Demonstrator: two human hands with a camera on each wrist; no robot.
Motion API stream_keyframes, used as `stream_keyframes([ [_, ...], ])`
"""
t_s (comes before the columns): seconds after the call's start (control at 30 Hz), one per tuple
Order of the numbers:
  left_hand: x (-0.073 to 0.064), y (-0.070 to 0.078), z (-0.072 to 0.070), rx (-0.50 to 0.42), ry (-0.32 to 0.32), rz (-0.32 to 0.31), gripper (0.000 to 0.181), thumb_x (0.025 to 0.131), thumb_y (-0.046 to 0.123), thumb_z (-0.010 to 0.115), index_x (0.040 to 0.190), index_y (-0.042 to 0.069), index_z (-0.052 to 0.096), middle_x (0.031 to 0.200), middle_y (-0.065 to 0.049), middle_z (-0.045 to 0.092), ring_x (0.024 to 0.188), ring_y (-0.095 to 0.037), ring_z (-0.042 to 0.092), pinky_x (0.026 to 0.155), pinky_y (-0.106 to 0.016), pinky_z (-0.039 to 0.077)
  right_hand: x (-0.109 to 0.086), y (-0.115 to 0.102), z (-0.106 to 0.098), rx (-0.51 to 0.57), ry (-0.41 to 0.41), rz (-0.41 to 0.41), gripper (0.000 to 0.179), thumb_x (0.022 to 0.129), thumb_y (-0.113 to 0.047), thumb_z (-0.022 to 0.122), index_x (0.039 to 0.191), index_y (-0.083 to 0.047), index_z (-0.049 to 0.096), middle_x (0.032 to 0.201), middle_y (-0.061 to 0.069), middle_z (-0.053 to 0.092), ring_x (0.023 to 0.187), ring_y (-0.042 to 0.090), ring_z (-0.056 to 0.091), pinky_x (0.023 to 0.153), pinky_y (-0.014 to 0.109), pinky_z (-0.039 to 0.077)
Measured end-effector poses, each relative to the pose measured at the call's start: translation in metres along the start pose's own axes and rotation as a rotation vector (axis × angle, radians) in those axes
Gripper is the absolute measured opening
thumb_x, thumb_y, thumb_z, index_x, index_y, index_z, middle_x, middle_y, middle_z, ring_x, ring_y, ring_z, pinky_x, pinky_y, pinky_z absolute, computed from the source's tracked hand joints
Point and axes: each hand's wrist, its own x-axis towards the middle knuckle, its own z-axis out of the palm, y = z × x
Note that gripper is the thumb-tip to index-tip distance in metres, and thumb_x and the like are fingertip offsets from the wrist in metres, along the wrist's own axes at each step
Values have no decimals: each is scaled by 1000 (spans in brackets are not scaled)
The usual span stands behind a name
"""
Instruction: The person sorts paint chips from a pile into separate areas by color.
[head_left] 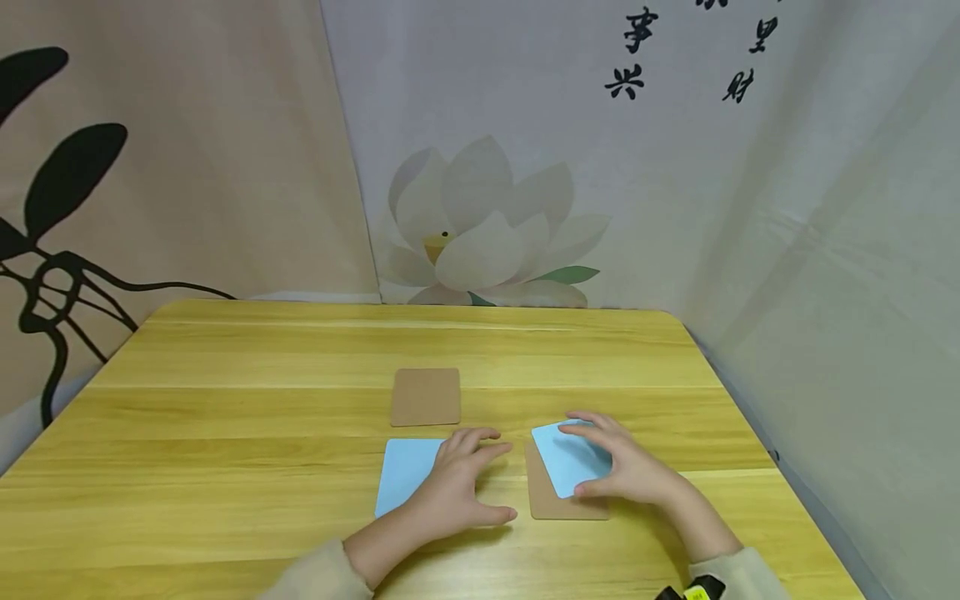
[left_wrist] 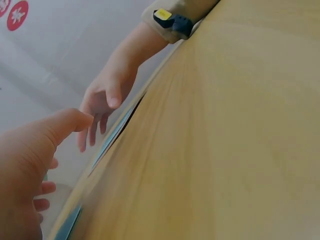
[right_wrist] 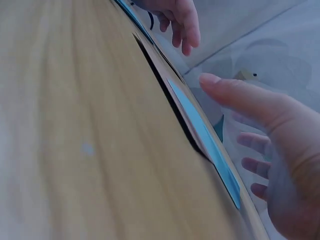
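Note:
On the table, a light blue square card (head_left: 561, 457) with rounded corners lies askew over a brown square card (head_left: 551, 502). My right hand (head_left: 630, 467) hovers over the blue card's right side, thumb and fingers spread apart; in the right wrist view its thumb (right_wrist: 240, 97) stands clear of the card. Another light blue card (head_left: 405, 471) lies to the left, partly covered from sight by my left hand (head_left: 453, 492). That hand is held above the table, its fingers and thumb spread toward the right, with nothing between them.
A second brown card (head_left: 425, 397) lies farther back, behind the left blue card. The wooden table (head_left: 225, 467) reaches back to a curtain (head_left: 480, 100) printed with a flower and characters. A dark strap device (head_left: 693, 590) sits on the right wrist.

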Motion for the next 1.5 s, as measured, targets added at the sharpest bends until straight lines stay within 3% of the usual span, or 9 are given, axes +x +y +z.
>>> stream_keyframes([
  [0.27, 15, 12, 14, 20, -7, 7, 78, 67, 45, 82, 134, 13, 57, 138, -6, 44, 129, -26, 32, 104, -55, 24, -4, 13, -7, -1, -5, 22, 81, 68, -45, 84, 138, -18, 52, 148, 8, 35, 133, 37, 27, 96, 62, 28],
  [0.63, 33, 25, 32, 80, -11, -36, 82, 67, 50, 80, 136, 13, 55, 142, -8, 41, 129, -29, 34, 102, -54, 28, -9, 28, -13, 8, -30, 39, 84, 71, -46, 82, 142, -17, 48, 150, 9, 32, 134, 39, 24, 96, 68, 25],
  [1.03, 48, 30, 48, 158, -41, -118, 91, 65, 59, 78, 138, 11, 53, 142, -10, 42, 128, -30, 35, 104, -51, 28, -12, 38, -18, -22, -54, 54, 91, 67, -50, 83, 144, -19, 45, 152, 7, 30, 136, 40, 20, 96, 71, 21],
  [1.5, 55, 29, 54, 246, -80, -115, 91, 65, 62, 77, 137, 11, 54, 143, -9, 41, 127, -29, 36, 105, -49, 28, -11, 37, -19, -58, -89, 43, 92, 67, -51, 82, 143, -16, 46, 152, 10, 30, 136, 41, 18, 96, 72, 15],
])
